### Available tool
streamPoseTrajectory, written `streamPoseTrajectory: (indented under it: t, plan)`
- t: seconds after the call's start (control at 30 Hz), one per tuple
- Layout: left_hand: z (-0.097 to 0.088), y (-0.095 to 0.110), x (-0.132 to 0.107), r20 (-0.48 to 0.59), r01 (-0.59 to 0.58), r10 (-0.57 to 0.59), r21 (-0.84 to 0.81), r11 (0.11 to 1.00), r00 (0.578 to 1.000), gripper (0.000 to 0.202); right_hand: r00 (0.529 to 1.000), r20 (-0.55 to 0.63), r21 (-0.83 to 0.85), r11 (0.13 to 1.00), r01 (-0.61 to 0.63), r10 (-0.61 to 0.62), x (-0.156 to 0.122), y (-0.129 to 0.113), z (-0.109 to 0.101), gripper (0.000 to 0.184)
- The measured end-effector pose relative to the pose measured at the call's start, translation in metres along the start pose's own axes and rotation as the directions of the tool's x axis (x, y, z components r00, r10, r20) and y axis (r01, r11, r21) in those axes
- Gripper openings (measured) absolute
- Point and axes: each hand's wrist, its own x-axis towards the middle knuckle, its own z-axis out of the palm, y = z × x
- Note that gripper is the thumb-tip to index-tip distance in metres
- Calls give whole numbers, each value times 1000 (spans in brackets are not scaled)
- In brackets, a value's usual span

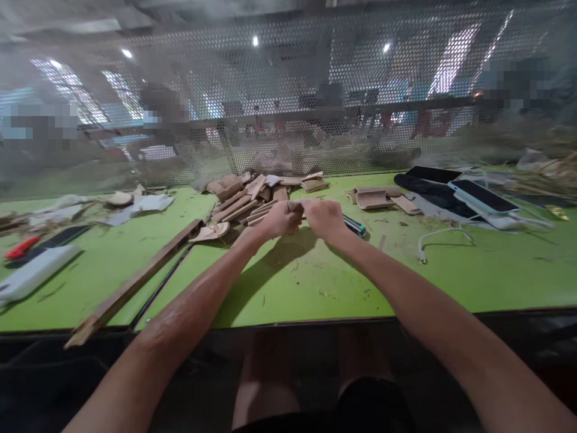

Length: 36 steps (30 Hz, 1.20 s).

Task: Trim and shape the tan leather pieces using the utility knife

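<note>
My left hand (283, 220) and my right hand (323, 218) meet above the green table, both with fingers closed. A small thing seems pinched between them, but the fingers hide it and I cannot make out its kind. Just behind and left of my left hand lies a heap of curved, flat brown pieces (234, 207) that look like wood or bark. Partly covered by my right wrist, a black and teal tool (354, 225) rests on the table. More curved brown pieces (372, 197) lie to the right of my right hand.
A long wooden strip (135, 285) slants across the left side, past the front edge. Farther left are a white long object (40, 273) and a red-handled tool (22, 247). Phones (484, 196) and a white cable (444, 231) lie right. A perforated metal screen (279, 144) stands behind.
</note>
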Motion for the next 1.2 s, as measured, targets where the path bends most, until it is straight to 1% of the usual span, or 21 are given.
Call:
streamPoseTrajectory:
  t: [0.07,0.17,0.2,0.23,0.3,0.33,0.4,0.47,0.5,0.57,0.63,0.67,0.7,0.77,0.8,0.83,0.93,1.0,1.07,1.13,1.2]
  plan:
    - [0,0,0,-30,-36,38,68,997,999,14,1000,-11,-4,1000,-2,2,0,-2,-1,35]
    - [-2,-2,0,-135,-122,149,188,974,980,16,994,-84,5,998,64,-63,-1,-4,-3,36]
    - [-2,-3,0,-130,-126,149,174,977,980,16,994,-88,4,998,70,-70,-1,-4,-3,36]
    - [-1,-4,-1,-93,-106,119,130,986,988,16,995,-77,1,998,60,-60,-1,-3,-2,36]
    - [0,-5,0,-13,-58,59,57,997,998,14,999,-36,-10,1000,7,-7,0,0,0,35]
    - [0,-5,0,3,-49,49,58,997,999,13,1000,-24,-13,1000,-12,12,0,1,1,35]
    - [-1,-5,2,-28,-91,96,129,987,995,13,999,-37,-9,1000,-1,1,0,1,2,35]
    - [-2,-6,2,-89,-149,169,203,968,982,16,996,-69,8,999,52,-52,-1,0,2,37]
    - [-3,-6,2,-100,-156,179,204,966,979,17,995,-77,14,997,71,-70,-2,-1,2,37]
    - [-3,-6,1,-66,-115,123,116,987,990,17,996,-64,13,998,60,-59,-2,-1,3,38]
    - [-2,-6,0,16,-34,34,12,999,999,15,999,-37,2,1000,14,-14,-1,-1,4,37]
    - [-1,-5,0,36,-14,14,1,1000,999,14,1000,-30,-1,1000,0,0,-1,-1,4,37]
    - [-1,-4,0,23,-17,16,27,1000,1000,14,1000,-31,2,1000,-3,3,-1,-1,5,37]
    - [-2,-3,-1,-66,-65,74,131,989,995,14,998,-53,18,999,28,-27,-1,-3,5,38]
    - [-2,-4,-1,-98,-85,101,155,984,990,15,997,-65,26,998,50,-48,-1,-3,5,39]
    - [-2,-4,-1,-101,-92,106,137,986,989,15,995,-72,31,997,65,-63,-1,-2,5,39]
    - [-2,-7,-2,19,-19,20,-68,998,1000,14,999,-26,25,999,37,-37,-1,1,7,39]
    - [-2,-8,-1,63,33,-25,-126,992,998,16,1000,9,15,1000,-9,9,-1,1,8,38]
    - [-2,-8,-1,7,7,-7,-52,999,1000,14,1000,-9,16,1000,-16,16,-2,-1,8,39]
    - [-3,-6,-1,-62,-44,47,39,998,997,14,998,-55,28,999,16,-14,-3,-4,9,40]
    - [-3,-5,-2,-67,-59,60,13,998,996,16,997,-76,39,999,27,-24,-3,-5,11,41]
